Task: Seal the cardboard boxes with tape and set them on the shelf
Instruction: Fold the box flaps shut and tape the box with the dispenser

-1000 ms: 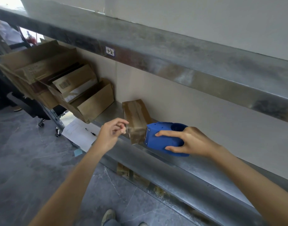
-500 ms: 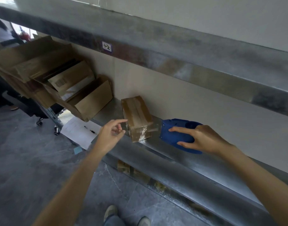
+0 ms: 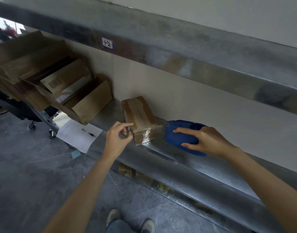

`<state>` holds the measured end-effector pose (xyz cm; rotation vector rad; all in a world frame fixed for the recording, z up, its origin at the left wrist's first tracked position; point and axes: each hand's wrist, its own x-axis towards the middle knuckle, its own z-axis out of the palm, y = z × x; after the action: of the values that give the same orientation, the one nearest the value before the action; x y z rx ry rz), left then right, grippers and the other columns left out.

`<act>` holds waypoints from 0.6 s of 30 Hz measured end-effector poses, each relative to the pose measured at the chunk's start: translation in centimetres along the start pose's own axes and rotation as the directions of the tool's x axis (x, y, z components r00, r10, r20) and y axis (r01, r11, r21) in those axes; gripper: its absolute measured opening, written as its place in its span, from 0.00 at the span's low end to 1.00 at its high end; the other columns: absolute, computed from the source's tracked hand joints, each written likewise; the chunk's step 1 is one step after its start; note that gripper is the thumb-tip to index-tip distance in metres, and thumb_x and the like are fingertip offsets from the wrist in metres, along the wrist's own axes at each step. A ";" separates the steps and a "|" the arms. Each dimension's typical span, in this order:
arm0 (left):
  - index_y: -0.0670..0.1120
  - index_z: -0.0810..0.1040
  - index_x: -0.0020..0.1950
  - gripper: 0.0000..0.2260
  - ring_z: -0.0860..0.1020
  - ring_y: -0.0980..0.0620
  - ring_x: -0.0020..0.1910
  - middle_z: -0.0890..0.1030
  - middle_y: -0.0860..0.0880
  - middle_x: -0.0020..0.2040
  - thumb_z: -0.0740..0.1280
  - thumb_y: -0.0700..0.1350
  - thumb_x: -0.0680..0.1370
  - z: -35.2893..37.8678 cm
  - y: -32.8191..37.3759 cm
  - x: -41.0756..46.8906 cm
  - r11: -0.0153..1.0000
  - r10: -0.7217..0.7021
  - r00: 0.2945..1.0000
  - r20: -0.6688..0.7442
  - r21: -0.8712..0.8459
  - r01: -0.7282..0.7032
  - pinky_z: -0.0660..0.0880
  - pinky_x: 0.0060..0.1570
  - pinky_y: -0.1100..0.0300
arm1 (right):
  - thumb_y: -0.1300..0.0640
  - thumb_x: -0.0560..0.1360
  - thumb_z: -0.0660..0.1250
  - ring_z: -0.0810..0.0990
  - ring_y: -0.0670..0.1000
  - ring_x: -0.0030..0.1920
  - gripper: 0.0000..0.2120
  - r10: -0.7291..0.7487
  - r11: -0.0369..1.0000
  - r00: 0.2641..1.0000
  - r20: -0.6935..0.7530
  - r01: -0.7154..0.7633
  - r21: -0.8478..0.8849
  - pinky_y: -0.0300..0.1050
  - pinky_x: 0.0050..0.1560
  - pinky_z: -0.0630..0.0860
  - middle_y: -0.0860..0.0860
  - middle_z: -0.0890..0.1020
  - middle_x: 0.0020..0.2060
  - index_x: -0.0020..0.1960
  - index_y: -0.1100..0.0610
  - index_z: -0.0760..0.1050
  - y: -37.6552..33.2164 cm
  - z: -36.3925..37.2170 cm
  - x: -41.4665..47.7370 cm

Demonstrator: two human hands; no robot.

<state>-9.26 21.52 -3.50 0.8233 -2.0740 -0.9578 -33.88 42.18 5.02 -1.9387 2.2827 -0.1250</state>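
Resting on the shelf (image 3: 109,113), the box (image 3: 141,118) is steadied at 9 o'clock by the curled left hand (image 3: 117,138), perhaps pinching tape (image 3: 158,128); the dispenser (image 3: 183,137) at 3 o'clock is gripped by the right hand (image 3: 210,142).

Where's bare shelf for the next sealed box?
Free: shelf strip between the open cardboard boxes and the taped box; long stretch right of the tape dispenser. Crowded: the piled left end, and round the taped box.

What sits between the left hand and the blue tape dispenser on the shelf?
Head view: the small taped cardboard box. The left hand is at its near corner; a tape strip runs from it to the blue tape dispenser.
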 end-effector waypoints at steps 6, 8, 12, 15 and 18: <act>0.44 0.83 0.52 0.15 0.77 0.56 0.39 0.75 0.50 0.47 0.74 0.29 0.69 1.7 -1.3 0.1 0.998 0.065 0.993 -0.099 -0.020 -0.067 0.74 0.44 0.69 | 0.45 0.77 0.68 0.63 0.42 0.23 0.26 0.037 0.999 0.999 0.000 -0.037 -0.014 0.31 0.30 0.58 0.40 0.62 0.22 0.72 0.34 0.65 -0.2 0.4 0.5; 0.43 0.83 0.51 0.14 0.77 0.54 0.37 0.74 0.48 0.54 0.74 0.30 0.69 1.9 -1.8 0.1 0.996 0.088 0.990 -0.113 -0.013 -0.090 0.74 0.46 0.69 | 0.45 0.76 0.68 0.61 0.42 0.22 0.26 0.042 0.999 0.999 -0.010 -0.042 -0.014 0.32 0.29 0.57 0.41 0.61 0.21 0.72 0.35 0.66 -0.3 0.6 0.4; 0.45 0.82 0.51 0.13 0.79 0.55 0.41 0.75 0.49 0.60 0.74 0.32 0.70 2.0 -2.4 0.1 0.993 0.115 0.987 -0.112 -0.023 -0.119 0.78 0.48 0.57 | 0.45 0.76 0.70 0.59 0.42 0.21 0.27 0.039 0.999 0.999 -0.033 -0.039 -0.007 0.36 0.27 0.59 0.42 0.59 0.20 0.73 0.37 0.67 -0.4 1.0 0.3; 0.51 0.82 0.49 0.11 0.76 0.52 0.56 0.79 0.56 0.60 0.75 0.38 0.70 2.2 -2.4 0.4 0.983 0.116 0.978 -0.176 0.163 -0.087 0.71 0.55 0.48 | 0.46 0.76 0.70 0.57 0.41 0.19 0.27 0.033 0.999 0.998 -0.045 -0.033 0.001 0.33 0.24 0.55 0.41 0.57 0.20 0.73 0.40 0.68 -0.3 1.2 0.5; 0.50 0.82 0.48 0.09 0.67 0.51 0.73 0.78 0.56 0.66 0.74 0.39 0.72 2.2 -2.9 0.8 0.974 0.162 0.976 -0.143 0.185 -0.134 0.62 0.66 0.50 | 0.45 0.76 0.70 0.56 0.41 0.19 0.27 0.027 1.000 0.998 -0.062 -0.027 -0.005 0.33 0.23 0.54 0.41 0.57 0.20 0.73 0.40 0.67 -0.2 1.3 0.5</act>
<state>-10.66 20.18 -6.67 0.7925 -2.0685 -0.6167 -33.51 41.71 3.77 -1.9320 2.3495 -0.1776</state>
